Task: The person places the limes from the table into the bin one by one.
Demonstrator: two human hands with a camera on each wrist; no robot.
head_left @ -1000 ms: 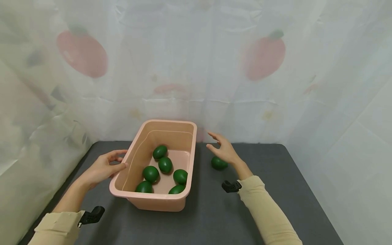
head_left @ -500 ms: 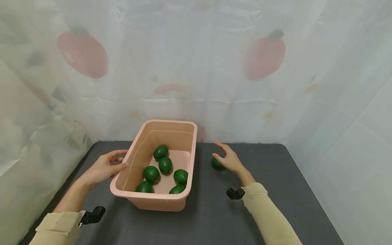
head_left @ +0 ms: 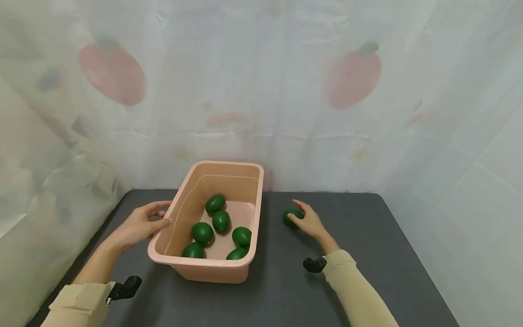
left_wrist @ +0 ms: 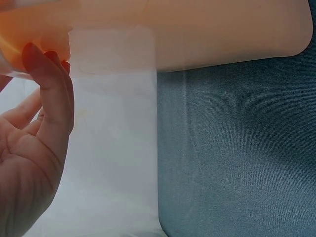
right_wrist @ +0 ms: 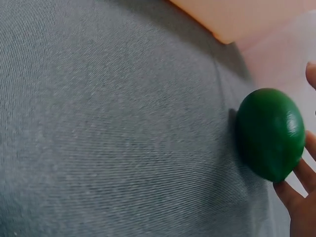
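Seven green eggs show in all: six lie in the pink bin (head_left: 212, 268) and one egg (head_left: 291, 217) rests on the dark grey table (head_left: 367, 254), just right of the bin. Of the six, the two nearest the front wall are partly cut off by the rim.

The right hand (head_left: 311, 221) lies on the loose egg, fingers curved over its right side; most of the egg is hidden by the hand from the head view. In the right wrist view a fingertip (right_wrist: 289, 195) touches the egg's lower edge, but whether the fingers clasp it cannot be told.

The left hand (head_left: 139, 225) is at the bin's left rim, thumb against the wall and fingers loosely bent. Its wrist view shows only part of the palm.

A printed curtain (head_left: 261, 91) hangs behind.
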